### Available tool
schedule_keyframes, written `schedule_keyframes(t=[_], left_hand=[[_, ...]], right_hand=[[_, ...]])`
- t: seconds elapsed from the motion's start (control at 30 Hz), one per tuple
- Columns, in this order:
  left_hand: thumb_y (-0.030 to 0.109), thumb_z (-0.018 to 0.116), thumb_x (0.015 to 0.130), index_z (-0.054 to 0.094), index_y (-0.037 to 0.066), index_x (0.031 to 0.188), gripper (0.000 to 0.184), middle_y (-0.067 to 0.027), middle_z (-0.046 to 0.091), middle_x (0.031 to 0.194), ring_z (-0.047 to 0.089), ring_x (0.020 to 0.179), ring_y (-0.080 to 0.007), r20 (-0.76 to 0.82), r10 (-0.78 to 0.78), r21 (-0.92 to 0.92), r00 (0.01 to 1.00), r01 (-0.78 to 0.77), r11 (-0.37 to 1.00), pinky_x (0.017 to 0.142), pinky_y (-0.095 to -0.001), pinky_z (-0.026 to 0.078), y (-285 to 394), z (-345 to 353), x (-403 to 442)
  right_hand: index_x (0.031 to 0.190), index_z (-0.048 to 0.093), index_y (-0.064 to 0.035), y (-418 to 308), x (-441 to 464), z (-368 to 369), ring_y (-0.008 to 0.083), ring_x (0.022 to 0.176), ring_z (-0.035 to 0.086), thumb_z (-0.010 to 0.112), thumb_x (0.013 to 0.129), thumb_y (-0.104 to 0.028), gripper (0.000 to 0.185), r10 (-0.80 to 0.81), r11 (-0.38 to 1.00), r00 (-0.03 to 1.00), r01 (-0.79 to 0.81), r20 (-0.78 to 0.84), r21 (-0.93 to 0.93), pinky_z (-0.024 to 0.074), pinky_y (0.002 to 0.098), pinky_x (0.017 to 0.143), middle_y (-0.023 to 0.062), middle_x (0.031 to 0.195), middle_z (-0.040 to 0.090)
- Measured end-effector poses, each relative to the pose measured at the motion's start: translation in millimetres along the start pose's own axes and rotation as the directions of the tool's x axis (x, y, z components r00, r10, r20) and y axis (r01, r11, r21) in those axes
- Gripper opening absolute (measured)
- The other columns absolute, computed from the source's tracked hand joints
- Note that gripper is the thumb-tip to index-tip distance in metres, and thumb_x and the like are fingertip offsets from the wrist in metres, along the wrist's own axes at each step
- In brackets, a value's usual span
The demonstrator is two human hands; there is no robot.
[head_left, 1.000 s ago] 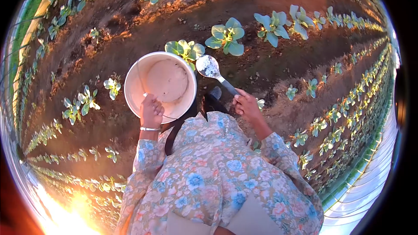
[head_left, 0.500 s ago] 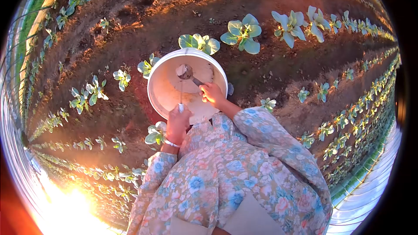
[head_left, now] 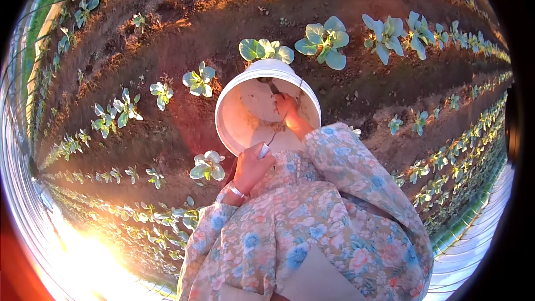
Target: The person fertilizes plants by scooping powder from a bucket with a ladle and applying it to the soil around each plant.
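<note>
The white bucket [head_left: 228, 120] hangs tilted just in front of the person's body, its open mouth turned toward the wearer and its near rim by the floral garment [head_left: 312, 223]. The left hand [head_left: 253, 168] is curled firmly around the white handle grip [head_left: 264, 150] on the bucket's thin wire bail, and a pale bracelet [head_left: 237, 192] circles that wrist. The right hand [head_left: 286, 107] reaches inside the bucket, its fingers closed on the handle of a spoon [head_left: 272, 86] that points toward the far inner wall. The spoon's bowl sits in shadow beneath the far rim, so whether it carries anything is hard to tell; the pale patch deep in the bucket may be powder or simply the bottom. Just beyond the bucket grows a broad-leaved plant [head_left: 266, 50], partly covered by the rim, with a larger plant [head_left: 323, 43] to its right and a smaller plant [head_left: 199, 79] to its left. Another seedling [head_left: 207, 166] stands near the left hand, out to its left. Brown soil [head_left: 184, 128] runs between the rows, and strong sun glare [head_left: 89, 262] washes out the lower left corner.
</note>
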State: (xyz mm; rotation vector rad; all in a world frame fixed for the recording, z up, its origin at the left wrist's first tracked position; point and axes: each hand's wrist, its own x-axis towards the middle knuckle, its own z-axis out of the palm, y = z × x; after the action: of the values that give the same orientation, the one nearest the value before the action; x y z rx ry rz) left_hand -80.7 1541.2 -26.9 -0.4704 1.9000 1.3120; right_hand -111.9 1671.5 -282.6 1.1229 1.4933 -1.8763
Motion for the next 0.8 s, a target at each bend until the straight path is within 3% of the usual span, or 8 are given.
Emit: schedule_keyframes(t=[0.03, 0.17, 0.33, 0.5, 0.6, 0.8], left_hand=[[0.008, 0.063, 0.069, 0.046, 0.006, 0.064, 0.018, 0.0041, 0.039, 0.056, 0.035, 0.054, -0.0046, -0.003, 0.008, -0.035, 1.0, -0.008, 0.999, 0.048, -0.0247, 0.032, 0, -2, 3], [0.005, 0.061, 0.072, 0.047, 0.008, 0.067, 0.015, 0.0067, 0.039, 0.056, 0.034, 0.051, -0.0032, -0.023, 0.05, -0.186, 0.999, -0.053, 0.981, 0.045, -0.0225, 0.028, -10, -2, 22], [0.005, 0.057, 0.075, 0.049, 0.009, 0.071, 0.01, 0.0058, 0.041, 0.054, 0.032, 0.041, -0.0033, -0.002, -0.17, -0.4, 0.985, 0.155, 0.903, 0.037, -0.0194, 0.024, 27, -8, 32], [0.003, 0.055, 0.078, 0.041, 0.013, 0.073, 0.018, 0.007, 0.033, 0.053, 0.03, 0.038, -0.0027, -0.027, -0.223, -0.595, 0.974, 0.164, 0.787, 0.033, -0.0183, 0.023, 32, -22, 49], [0.005, 0.052, 0.08, 0.038, 0.015, 0.069, 0.021, 0.0075, 0.029, 0.05, 0.028, 0.035, -0.0034, -0.04, -0.202, -0.71, 0.979, 0.115, 0.695, 0.032, -0.0193, 0.024, 17, -38, 61], [0.01, 0.052, 0.081, 0.037, 0.016, 0.06, 0.026, 0.0069, 0.027, 0.044, 0.026, 0.033, -0.0065, -0.064, -0.23, -0.825, 0.971, 0.079, 0.56, 0.033, -0.0237, 0.025, -5, -74, 78]], right_hand=[[0.094, 0.059, 0.0006, -11, -18, 0, 0.014, 0.04, 0.045, 0.053, 0.085, -0.018, 0.022, 0.028, 0.999, 0.998, -0.029, -0.048, -0.024, 0.0388, 0.0269, 0.039, 0.004, 0.062, 0.052], [0.098, 0.058, 0.0002, -32, -79, -17, 0.0107, 0.04, 0.044, 0.051, 0.087, -0.017, 0.021, 0.07, 0.995, 0.996, -0.074, 0.063, 0.066, 0.0366, 0.0252, 0.038, 0.0036, 0.066, 0.053], [0.102, 0.055, 0.0002, -57, -153, -38, 0.0062, 0.042, 0.042, 0.049, 0.089, -0.016, 0.021, 0.122, 0.979, 0.977, -0.148, 0.176, 0.143, 0.0353, 0.021, 0.038, 0.0018, 0.068, 0.05], [0.12, 0.049, 0.0016, -71, -199, -66, 0.0031, 0.047, 0.041, 0.045, 0.091, -0.009, 0.031, 0.055, 0.969, 0.965, -0.113, 0.256, 0.22, 0.0362, 0.0197, 0.042, 0.0012, 0.072, 0.051], [0.125, 0.046, -0.0007, -67, -215, -92, 0.0042, 0.047, 0.041, 0.049, 0.09, -0.01, 0.037, 0.006, 0.945, 0.96, -0.097, 0.279, 0.311, 0.0356, 0.0194, 0.042, 0.0011, 0.073, 0.052], [0.128, 0.042, 0.0003, -55, -213, -146, 0.0044, 0.05, 0.04, 0.051, 0.09, -0.01, 0.04, -0.07, 0.954, 0.986, 0.021, 0.154, 0.3, 0.0349, 0.0194, 0.043, 0.0039, 0.078, 0.053]])
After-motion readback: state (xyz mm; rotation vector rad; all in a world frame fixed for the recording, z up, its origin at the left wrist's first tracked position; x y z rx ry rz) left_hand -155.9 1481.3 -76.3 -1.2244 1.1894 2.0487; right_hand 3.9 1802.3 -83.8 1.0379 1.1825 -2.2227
